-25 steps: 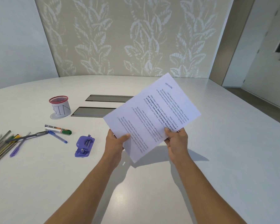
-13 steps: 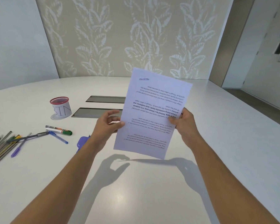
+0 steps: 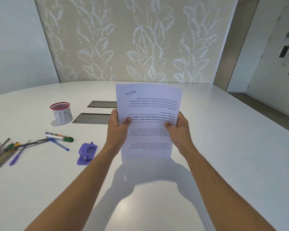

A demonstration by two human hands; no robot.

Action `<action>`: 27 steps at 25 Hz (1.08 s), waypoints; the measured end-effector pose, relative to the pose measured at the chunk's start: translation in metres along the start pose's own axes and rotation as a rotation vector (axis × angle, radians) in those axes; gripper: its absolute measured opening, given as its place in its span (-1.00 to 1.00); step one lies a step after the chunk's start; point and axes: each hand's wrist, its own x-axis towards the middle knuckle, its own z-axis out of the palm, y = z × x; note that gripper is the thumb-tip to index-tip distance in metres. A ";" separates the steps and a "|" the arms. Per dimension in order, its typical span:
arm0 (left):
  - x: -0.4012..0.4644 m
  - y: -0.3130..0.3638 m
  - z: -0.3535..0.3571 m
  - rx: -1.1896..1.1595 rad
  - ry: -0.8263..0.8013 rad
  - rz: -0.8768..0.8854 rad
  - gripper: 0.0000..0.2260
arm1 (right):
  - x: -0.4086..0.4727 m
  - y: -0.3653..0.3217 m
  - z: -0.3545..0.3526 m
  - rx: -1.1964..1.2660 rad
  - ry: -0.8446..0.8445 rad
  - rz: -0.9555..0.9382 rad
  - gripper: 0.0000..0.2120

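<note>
Hands, left (image 3: 118, 126) and right (image 3: 178, 128), each pinch the upside-down printed sheet (image 3: 148, 104) above the table (image 3: 223, 147).

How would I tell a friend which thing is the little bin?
On the big white table, look left of the upheld printed sheet. Past the scattered pens, beside two dark slots, stands a small cup. It alone has a red mesh rim and a paper wrap lettered BIN.

The white table (image 3: 223, 164) carries a purple punch (image 3: 87, 153). Behind it and to the left stands a red mesh cup (image 3: 61, 114) labelled BIN. Straight behind it sit two recessed hatches (image 3: 92, 118). To its left lie a green-capped marker (image 3: 60, 138), a blue pen (image 3: 58, 144) and a loose spread of pens (image 3: 2, 154).
</note>
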 end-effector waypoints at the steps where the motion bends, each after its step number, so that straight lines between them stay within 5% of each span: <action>1: -0.006 -0.008 0.000 0.032 0.007 -0.018 -0.76 | -0.006 0.007 0.002 -0.013 -0.023 0.025 -0.65; 18: -0.017 -0.019 -0.006 0.130 -0.006 -0.056 -0.70 | -0.022 0.030 -0.001 0.029 -0.024 0.084 -0.59; 27: -0.016 -0.019 -0.008 0.055 0.007 -0.110 -0.78 | -0.027 0.048 -0.014 0.085 -0.011 0.185 -0.76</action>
